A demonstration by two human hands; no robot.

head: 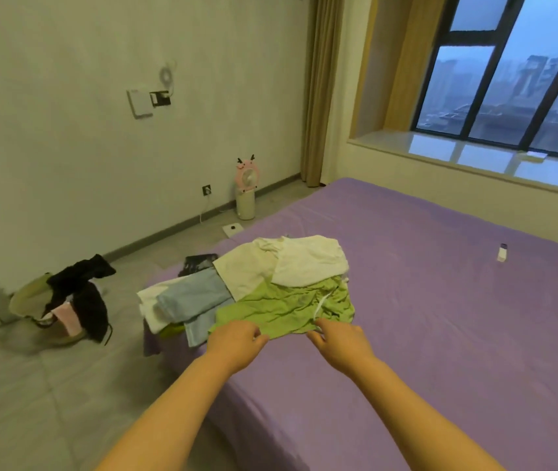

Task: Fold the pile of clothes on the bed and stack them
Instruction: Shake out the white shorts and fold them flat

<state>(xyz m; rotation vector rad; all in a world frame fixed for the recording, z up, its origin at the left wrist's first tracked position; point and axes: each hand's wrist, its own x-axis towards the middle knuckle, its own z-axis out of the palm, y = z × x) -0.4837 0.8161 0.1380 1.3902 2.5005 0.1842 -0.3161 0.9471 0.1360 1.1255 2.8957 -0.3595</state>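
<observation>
A loose pile of clothes lies near the corner of the purple bed. On top at the front is a crumpled green garment with a white drawstring. Behind it lie a white garment and a cream one, and to the left light blue jeans over more white cloth. My left hand pinches the green garment's near edge on the left. My right hand pinches the same edge on the right, by the drawstring.
A laundry basket draped with dark clothes stands on the floor to the left. A pink fan on a cream stand is by the wall. A small white object lies on the bed at right. A dark item sits behind the pile.
</observation>
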